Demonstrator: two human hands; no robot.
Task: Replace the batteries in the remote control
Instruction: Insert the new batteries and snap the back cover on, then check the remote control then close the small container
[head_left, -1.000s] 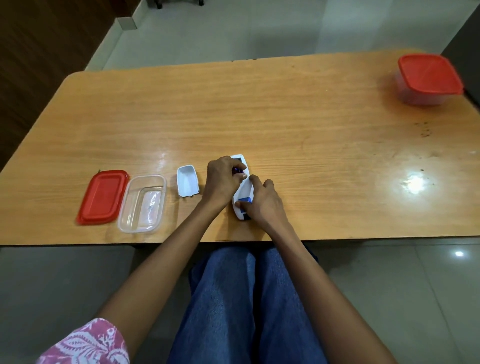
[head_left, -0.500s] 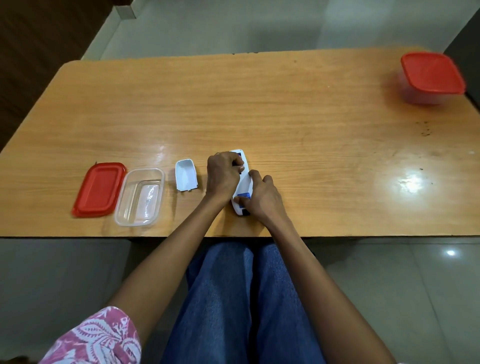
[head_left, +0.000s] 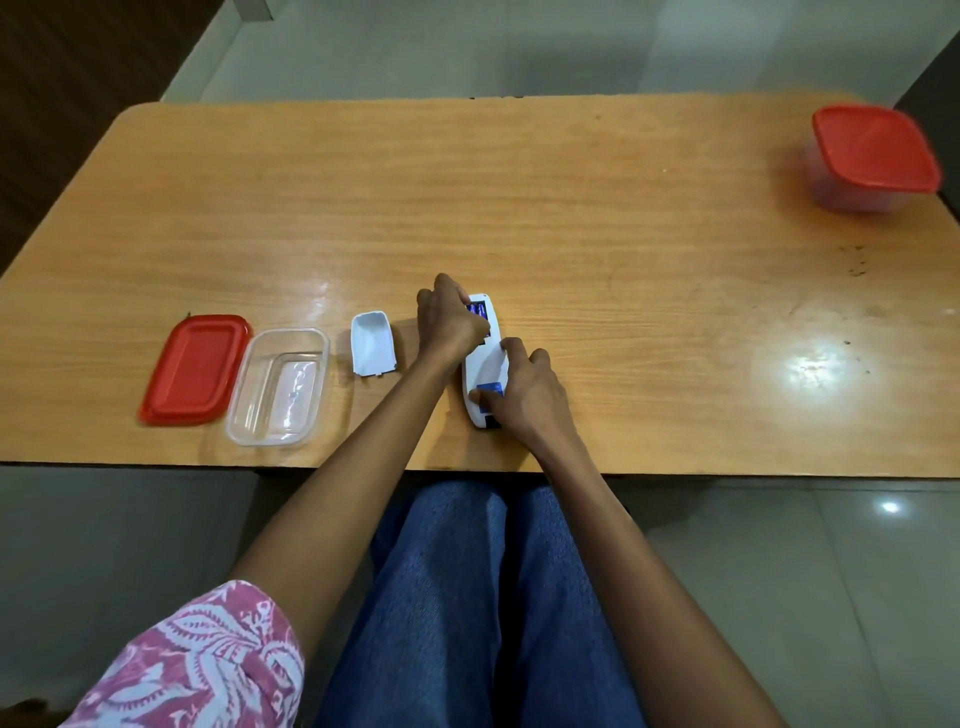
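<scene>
White and lying back-up near the lower centre of the frame, the remote (head_left: 485, 364) sits on the wooden worktop (head_left: 571, 218) with its battery bay uncovered. The left hand (head_left: 449, 325) curls over the far end, fingers (head_left: 475, 330) pinched narrow onto the blue batteries (head_left: 478, 310) in the bay. The right hand (head_left: 527, 392) clamps the near end, thumb across it, wrist low by the worktop edge. Both forearms reach in from the bottom. Just left lies the loose cover (head_left: 373, 343), then a clear tub (head_left: 280, 387) and red lid (head_left: 195, 369).
</scene>
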